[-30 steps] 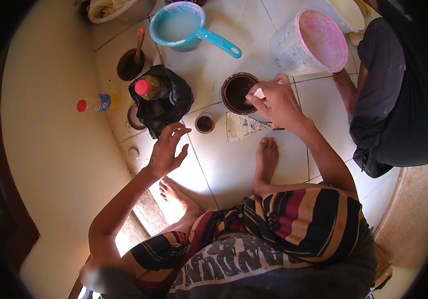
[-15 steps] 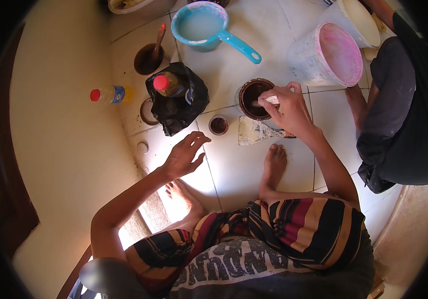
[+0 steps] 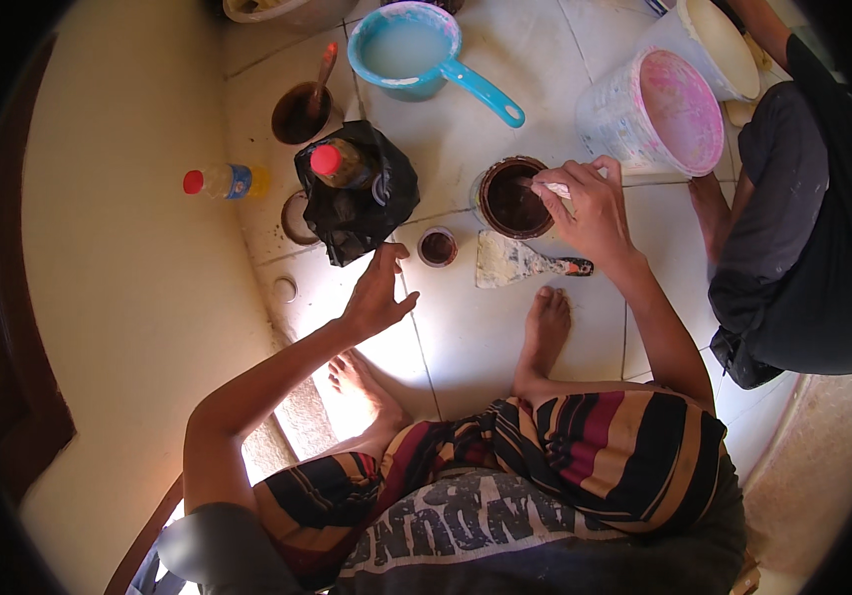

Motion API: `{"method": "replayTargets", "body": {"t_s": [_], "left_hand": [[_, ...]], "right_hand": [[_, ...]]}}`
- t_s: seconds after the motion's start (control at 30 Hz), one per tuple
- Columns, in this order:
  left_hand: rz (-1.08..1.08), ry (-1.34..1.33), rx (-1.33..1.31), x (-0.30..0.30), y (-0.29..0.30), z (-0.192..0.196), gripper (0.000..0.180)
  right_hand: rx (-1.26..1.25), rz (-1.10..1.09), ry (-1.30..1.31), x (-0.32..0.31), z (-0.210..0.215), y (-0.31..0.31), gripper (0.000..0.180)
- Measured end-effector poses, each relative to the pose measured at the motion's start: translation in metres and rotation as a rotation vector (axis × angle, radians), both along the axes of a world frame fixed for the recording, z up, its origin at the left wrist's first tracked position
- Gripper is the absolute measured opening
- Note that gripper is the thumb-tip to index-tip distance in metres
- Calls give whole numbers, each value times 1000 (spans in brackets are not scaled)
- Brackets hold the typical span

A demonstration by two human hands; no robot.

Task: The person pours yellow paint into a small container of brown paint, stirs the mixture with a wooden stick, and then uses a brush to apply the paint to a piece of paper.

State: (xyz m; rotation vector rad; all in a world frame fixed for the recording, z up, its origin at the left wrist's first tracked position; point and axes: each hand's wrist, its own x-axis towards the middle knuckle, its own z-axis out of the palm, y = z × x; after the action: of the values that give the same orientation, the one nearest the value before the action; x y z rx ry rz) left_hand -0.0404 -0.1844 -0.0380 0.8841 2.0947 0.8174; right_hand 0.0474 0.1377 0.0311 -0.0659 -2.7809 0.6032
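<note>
My right hand (image 3: 593, 210) grips a tool by its pale handle (image 3: 557, 189), at the rim of a tub of dark brown paint or stain (image 3: 517, 203). The tool's other end points into the tub, and its kind does not show. My left hand (image 3: 376, 296) holds nothing, thumb and fingers apart, just below a black plastic bag (image 3: 347, 226). Standing in that bag is a red-capped bottle (image 3: 342, 164). Between my hands sits a small jar of dark brown liquid (image 3: 437, 247). A paint-crusted scraper (image 3: 507, 261) lies flat in front of the tub.
Behind the bag stands a brown pot (image 3: 299, 114) with a stick in it. A turquoise dipper (image 3: 408, 87) holds cloudy liquid. On the right are a pink-stained bucket (image 3: 609, 124) and another person's dark-clothed leg (image 3: 778, 188). A small bottle (image 3: 228, 182) is by the wall.
My left hand has moved up and slightly left, closer to the black bag, its fingers turning upward. My right hand has shifted slightly right with the pale-handled tool, uncovering the scraper's handle.
</note>
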Motion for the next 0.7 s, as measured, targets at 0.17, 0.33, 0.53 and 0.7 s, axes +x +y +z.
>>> {"method": "replayTargets", "body": {"t_s": [0.17,0.33,0.53,0.7], "left_hand": [[-26,-33,2,1,7,0,71],[-1,-4,35,1,12,-2,78],[-9,35,51,-2,12,1,93],[-53,69,54,-2,17,7,93]], "right_hand": [[-58,18,-83,7,0,-4,6],[-83,14,23,1,-6,-5,8],[-79,11,-67,11,1,-6,6],[-103,24,75,3,-8,-7,7]]}}
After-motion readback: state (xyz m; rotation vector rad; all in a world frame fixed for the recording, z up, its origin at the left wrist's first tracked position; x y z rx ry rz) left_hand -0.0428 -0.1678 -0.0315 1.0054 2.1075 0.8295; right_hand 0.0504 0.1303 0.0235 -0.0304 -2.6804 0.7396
